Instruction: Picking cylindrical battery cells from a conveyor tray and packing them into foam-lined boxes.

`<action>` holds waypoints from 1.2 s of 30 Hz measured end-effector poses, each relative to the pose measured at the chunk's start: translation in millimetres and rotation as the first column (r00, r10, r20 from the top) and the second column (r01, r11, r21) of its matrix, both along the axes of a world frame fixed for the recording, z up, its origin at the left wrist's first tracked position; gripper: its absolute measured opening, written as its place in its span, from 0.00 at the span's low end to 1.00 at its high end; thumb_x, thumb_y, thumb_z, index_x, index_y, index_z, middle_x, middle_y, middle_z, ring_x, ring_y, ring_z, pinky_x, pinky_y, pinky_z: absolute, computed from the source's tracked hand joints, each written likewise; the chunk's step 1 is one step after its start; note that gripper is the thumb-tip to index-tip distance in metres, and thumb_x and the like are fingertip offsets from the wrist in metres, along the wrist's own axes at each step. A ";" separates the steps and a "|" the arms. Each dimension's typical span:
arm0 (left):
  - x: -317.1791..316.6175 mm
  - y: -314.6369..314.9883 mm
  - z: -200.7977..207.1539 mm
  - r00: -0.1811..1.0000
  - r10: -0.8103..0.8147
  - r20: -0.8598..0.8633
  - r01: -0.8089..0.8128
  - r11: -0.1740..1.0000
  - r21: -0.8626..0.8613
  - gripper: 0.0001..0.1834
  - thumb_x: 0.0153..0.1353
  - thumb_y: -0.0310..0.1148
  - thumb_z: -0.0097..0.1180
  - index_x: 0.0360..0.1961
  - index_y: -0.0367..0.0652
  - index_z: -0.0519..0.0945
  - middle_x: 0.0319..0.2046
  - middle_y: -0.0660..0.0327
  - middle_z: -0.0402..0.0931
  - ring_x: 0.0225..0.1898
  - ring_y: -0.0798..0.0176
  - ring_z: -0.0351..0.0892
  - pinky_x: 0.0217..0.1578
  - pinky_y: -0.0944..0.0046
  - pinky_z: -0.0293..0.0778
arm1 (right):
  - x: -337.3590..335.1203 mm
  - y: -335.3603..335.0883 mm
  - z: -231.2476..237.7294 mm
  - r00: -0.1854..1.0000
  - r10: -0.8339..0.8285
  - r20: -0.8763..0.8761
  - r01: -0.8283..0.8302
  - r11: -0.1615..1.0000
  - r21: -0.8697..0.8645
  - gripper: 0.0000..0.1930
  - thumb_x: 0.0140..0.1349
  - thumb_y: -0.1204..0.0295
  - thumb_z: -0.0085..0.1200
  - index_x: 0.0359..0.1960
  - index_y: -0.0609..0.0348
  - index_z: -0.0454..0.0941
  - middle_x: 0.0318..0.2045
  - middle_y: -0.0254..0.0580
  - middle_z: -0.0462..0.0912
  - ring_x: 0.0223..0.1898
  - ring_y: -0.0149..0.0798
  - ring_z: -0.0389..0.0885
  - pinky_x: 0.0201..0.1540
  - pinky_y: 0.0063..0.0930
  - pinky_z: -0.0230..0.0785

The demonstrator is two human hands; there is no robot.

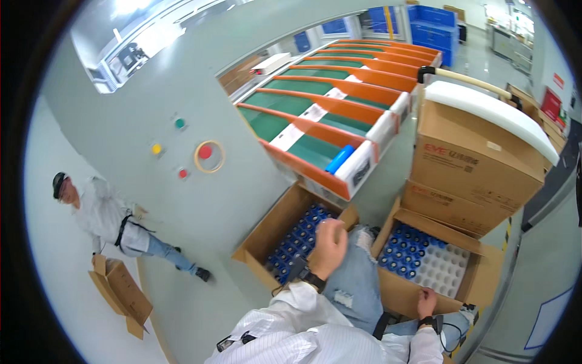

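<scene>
My left hand (329, 246) is over the right side of an open carton (257, 247) filled with rows of blue cylindrical cells (294, 239). Its fingers are curled in; whatever they hold, if anything, is hidden. By the near wall of a second open carton (407, 292) is my right hand (427, 302), its fingers bent and closed. I cannot make out anything in it. In that carton, blue cells (401, 252) fill the left part, and a white tray with round empty pockets (441, 267) shows on the right.
Ahead, a sloped rack (291, 124) has orange dividers and green lanes, with a blue cylinder (340, 159) at its near end. Stacked closed cartons (476, 158) and a cart handle (473, 83) stand at right. At left, another person (112, 212) holds an open carton (124, 291).
</scene>
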State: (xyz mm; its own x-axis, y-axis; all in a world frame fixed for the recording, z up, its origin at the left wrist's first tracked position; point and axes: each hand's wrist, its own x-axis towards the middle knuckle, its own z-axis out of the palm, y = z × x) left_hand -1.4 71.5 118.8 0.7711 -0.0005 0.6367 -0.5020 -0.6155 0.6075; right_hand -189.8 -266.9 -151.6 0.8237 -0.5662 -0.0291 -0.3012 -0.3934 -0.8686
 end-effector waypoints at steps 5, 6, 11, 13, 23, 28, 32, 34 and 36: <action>-69.9 12.1 -95.0 0.937 -0.089 -0.337 0.163 0.966 0.199 0.19 0.53 0.31 0.59 0.47 0.38 0.74 0.53 0.46 0.67 0.56 0.42 0.65 0.57 0.50 0.63 | 10.8 4.0 -7.0 0.994 0.107 0.031 -0.106 0.993 -0.043 0.06 0.56 0.74 0.57 0.34 0.62 0.79 0.34 0.48 0.81 0.37 0.48 0.78 0.44 0.38 0.71; -74.4 7.4 -102.8 0.913 -0.069 -0.401 0.195 0.940 0.281 0.19 0.54 0.33 0.60 0.47 0.38 0.75 0.55 0.45 0.66 0.59 0.42 0.64 0.59 0.49 0.62 | 9.5 1.5 -11.7 0.992 0.116 0.049 -0.111 0.988 -0.104 0.06 0.57 0.74 0.57 0.34 0.62 0.79 0.34 0.48 0.80 0.37 0.48 0.78 0.43 0.38 0.71; -56.8 -22.2 -106.4 0.904 -0.082 -0.419 0.250 0.896 0.366 0.21 0.52 0.35 0.60 0.48 0.41 0.75 0.58 0.46 0.63 0.62 0.43 0.59 0.62 0.47 0.55 | 4.8 -13.6 -31.1 0.997 0.047 0.057 -0.048 0.999 0.019 0.06 0.58 0.74 0.57 0.35 0.63 0.79 0.33 0.47 0.80 0.36 0.43 0.78 0.41 0.35 0.71; -49.6 -26.0 -106.4 0.905 -0.100 -0.413 0.283 0.866 0.411 0.21 0.51 0.35 0.60 0.47 0.42 0.76 0.58 0.48 0.63 0.62 0.44 0.59 0.63 0.46 0.53 | 7.7 -11.7 -15.0 0.999 0.012 0.031 -0.016 0.991 0.134 0.07 0.59 0.74 0.56 0.36 0.64 0.80 0.33 0.45 0.81 0.35 0.40 0.78 0.41 0.32 0.70; -50.4 -20.1 -109.9 0.900 -0.100 -0.424 0.277 0.882 0.381 0.18 0.51 0.35 0.60 0.44 0.44 0.77 0.58 0.50 0.63 0.62 0.45 0.58 0.63 0.44 0.52 | 7.4 -6.3 -2.6 0.999 0.022 0.025 -0.024 0.998 0.062 0.06 0.61 0.76 0.54 0.37 0.66 0.79 0.32 0.45 0.83 0.35 0.37 0.80 0.42 0.29 0.72; -48.6 -16.8 -109.3 0.896 -0.084 -0.437 0.271 0.881 0.387 0.18 0.51 0.35 0.60 0.45 0.45 0.77 0.58 0.50 0.63 0.62 0.46 0.58 0.63 0.44 0.51 | 10.4 -4.1 2.6 0.999 0.042 0.008 -0.042 0.993 0.110 0.07 0.59 0.74 0.56 0.37 0.65 0.80 0.34 0.47 0.82 0.35 0.40 0.79 0.41 0.32 0.71; -47.5 -17.8 -107.2 0.894 -0.095 -0.439 0.282 0.879 0.385 0.18 0.51 0.35 0.60 0.45 0.45 0.77 0.58 0.50 0.63 0.62 0.46 0.58 0.63 0.44 0.51 | 10.4 -4.0 5.1 1.000 0.027 0.007 -0.028 0.996 0.085 0.07 0.59 0.74 0.56 0.37 0.65 0.80 0.33 0.47 0.82 0.34 0.40 0.79 0.41 0.32 0.71; -47.6 -18.4 -105.8 0.894 -0.098 -0.438 0.282 0.881 0.379 0.19 0.51 0.35 0.59 0.46 0.45 0.78 0.58 0.50 0.63 0.63 0.48 0.58 0.63 0.44 0.51 | 10.3 -3.6 5.3 0.999 0.007 0.033 -0.010 0.995 0.100 0.07 0.59 0.74 0.56 0.36 0.65 0.80 0.32 0.47 0.82 0.35 0.40 0.79 0.40 0.32 0.71; -47.3 -19.7 -106.8 0.892 -0.103 -0.440 0.288 0.879 0.380 0.19 0.51 0.35 0.60 0.46 0.45 0.78 0.58 0.50 0.63 0.63 0.48 0.58 0.63 0.44 0.51 | 9.4 -4.5 0.7 1.000 -0.018 0.023 0.015 0.994 0.106 0.07 0.59 0.74 0.56 0.35 0.65 0.81 0.31 0.47 0.82 0.35 0.40 0.80 0.41 0.32 0.71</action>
